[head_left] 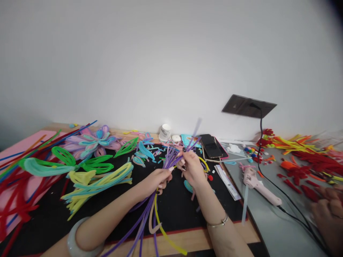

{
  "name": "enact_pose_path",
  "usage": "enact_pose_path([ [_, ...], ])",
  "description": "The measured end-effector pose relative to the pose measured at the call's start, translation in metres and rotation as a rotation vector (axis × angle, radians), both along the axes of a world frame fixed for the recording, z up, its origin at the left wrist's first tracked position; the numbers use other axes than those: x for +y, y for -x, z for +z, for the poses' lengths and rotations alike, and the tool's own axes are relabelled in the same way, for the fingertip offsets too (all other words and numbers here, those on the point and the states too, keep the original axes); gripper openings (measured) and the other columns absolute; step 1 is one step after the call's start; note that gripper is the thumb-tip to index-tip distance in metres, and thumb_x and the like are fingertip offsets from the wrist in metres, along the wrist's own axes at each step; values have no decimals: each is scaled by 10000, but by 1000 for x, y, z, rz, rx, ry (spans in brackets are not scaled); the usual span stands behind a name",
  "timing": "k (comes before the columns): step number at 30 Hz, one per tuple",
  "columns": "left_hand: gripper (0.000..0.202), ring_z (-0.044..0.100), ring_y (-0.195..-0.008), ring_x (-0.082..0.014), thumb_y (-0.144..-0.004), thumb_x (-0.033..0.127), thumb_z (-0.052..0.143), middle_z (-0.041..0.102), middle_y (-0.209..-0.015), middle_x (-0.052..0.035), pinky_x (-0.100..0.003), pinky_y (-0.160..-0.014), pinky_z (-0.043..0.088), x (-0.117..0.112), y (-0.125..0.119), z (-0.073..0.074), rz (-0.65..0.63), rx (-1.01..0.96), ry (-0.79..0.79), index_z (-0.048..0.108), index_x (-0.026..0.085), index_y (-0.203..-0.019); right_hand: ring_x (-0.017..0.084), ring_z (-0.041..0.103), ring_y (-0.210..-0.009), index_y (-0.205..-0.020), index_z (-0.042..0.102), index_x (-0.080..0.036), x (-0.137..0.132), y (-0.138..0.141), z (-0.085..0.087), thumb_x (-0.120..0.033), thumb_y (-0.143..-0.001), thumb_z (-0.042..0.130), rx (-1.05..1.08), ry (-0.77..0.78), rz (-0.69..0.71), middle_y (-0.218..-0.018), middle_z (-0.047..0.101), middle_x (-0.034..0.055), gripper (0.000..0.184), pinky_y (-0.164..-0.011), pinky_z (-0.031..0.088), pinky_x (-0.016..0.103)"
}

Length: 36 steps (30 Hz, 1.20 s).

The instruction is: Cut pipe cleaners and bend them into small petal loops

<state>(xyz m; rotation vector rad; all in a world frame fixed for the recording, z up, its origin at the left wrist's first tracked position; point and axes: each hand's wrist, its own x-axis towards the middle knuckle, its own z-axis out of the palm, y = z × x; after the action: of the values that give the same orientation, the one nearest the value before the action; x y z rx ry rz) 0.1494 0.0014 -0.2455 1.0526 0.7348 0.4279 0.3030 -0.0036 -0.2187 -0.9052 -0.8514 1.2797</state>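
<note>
My left hand is closed around a bundle of purple pipe cleaners, gripping it near its middle over a black mat. The long ends trail down toward me along with a yellow pipe cleaner. My right hand is pinched on the upper tips of the same purple bundle, which fan out toward the wall. A bangle sits on my left wrist, a thin bracelet on my right.
Green, yellow and pastel pipe-cleaner flowers lie at left. Two phones, a paper cup and a pink glue gun with its black cord sit at right. Another person's hands rest by red and orange pieces.
</note>
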Motion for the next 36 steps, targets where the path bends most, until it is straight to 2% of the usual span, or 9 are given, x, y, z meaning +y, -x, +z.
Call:
enact_pose_path([
  [3, 468, 183, -395, -36, -711, 623, 502, 234, -520, 96, -155, -369, 163, 4, 1, 4, 54, -56, 81, 444, 172, -604, 89, 276, -451, -638, 471, -206, 2, -14, 11, -343, -769, 586, 204, -66, -129, -531, 291, -57, 221, -391, 252, 197],
  [6, 445, 156, -392, -28, -704, 593, 526, 227, -530, 100, -146, -357, 136, 6, 0, 6, 129, -85, 99, 437, 170, -603, 93, 262, -458, -618, 434, -210, 1, -24, 18, -301, -789, 557, 282, -93, -98, -548, 287, -50, 230, -378, 256, 187],
  [8, 403, 162, -388, -29, -713, 554, 537, 235, -532, 100, -141, -353, 138, 7, 0, 6, 196, -96, 67, 454, 170, -626, 86, 266, -446, -611, 457, -201, -1, -23, 16, -312, -776, 570, 222, -25, 36, -548, 328, -43, 229, -347, 210, 182],
  [11, 350, 182, -388, -33, -744, 509, 520, 241, -537, 98, -136, -351, 166, 9, 1, 6, 268, -119, -16, 514, 163, -695, 60, 270, -395, -602, 535, -162, -5, -11, 7, -336, -747, 612, 21, 171, 342, -514, 400, -33, 239, -321, 145, 180],
  [14, 357, 210, -390, -36, -753, 516, 518, 278, -529, 93, -138, -351, 192, 9, 1, 6, 304, -99, -76, 506, 164, -695, 43, 276, -348, -606, 588, -127, -7, 2, -2, -357, -748, 620, -100, 288, 508, -453, 417, -41, 273, -320, 172, 177],
  [22, 378, 253, -377, -49, -758, 562, 510, 284, -468, 102, -148, -348, 235, 8, 1, 9, 388, -54, -174, 496, 184, -766, 50, 389, -322, -661, 660, -83, -9, 9, -6, -386, -779, 584, -221, 298, 625, -448, 538, -3, 334, -312, 250, 163],
  [28, 350, 383, -389, -64, -759, 518, 530, 423, -526, 66, -165, -358, 267, 8, 2, 11, 382, -5, -206, 557, 178, -836, 35, 362, -297, -671, 687, -68, -11, 14, -11, -389, -789, 580, -259, 272, 696, -422, 518, -17, 358, -298, 270, 149],
  [33, 310, 464, -428, -88, -750, 474, 558, 487, -545, 42, -183, -400, 334, 9, 2, 9, 406, -11, -216, 542, 167, -711, 52, 438, -342, -690, 685, -67, -10, 17, -15, -452, -781, 570, -306, 270, 694, -496, 584, 24, 412, -309, 329, 148],
  [36, 346, 429, -432, -71, -741, 483, 572, 451, -531, 54, -176, -415, 337, 10, 2, 7, 450, -39, -228, 485, 164, -641, 62, 466, -372, -683, 678, -72, -10, 18, -16, -462, -762, 587, -305, 264, 657, -498, 569, 15, 408, -348, 394, 165],
])
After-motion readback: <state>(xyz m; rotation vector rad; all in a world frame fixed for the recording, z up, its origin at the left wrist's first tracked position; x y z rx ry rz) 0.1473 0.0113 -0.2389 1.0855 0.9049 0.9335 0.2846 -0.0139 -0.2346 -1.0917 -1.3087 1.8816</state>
